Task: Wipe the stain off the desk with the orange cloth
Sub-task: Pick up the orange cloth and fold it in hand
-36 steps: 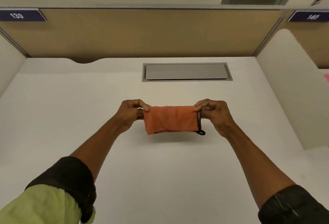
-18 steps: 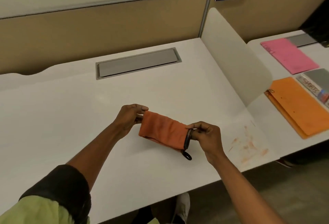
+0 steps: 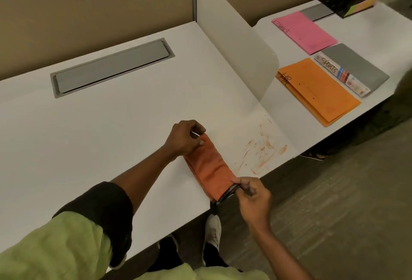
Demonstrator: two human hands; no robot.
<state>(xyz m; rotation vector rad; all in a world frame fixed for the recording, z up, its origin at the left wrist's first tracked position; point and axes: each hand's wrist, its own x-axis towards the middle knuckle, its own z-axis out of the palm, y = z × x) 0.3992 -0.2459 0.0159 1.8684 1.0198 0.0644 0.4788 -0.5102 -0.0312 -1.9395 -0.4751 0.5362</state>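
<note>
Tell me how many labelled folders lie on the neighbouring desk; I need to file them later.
3: a pink folder farthest back, an orange folder marked HR nearest the divider, and a grey folder marked SPORTS beside it. More may lie beyond the frame edge.

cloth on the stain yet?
No. The cloth lies left of the stain, held at its ends by the left hand and right hand.

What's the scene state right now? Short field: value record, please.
cloth: orange cloth, folded, held at both ends just left of the stain
left hand: pinching the far end
right hand: pinching the near end at the desk edge
stain: reddish smears near the front right corner of the desk, not yet wiped
neighbour desk: orange folder, pink folder
</note>
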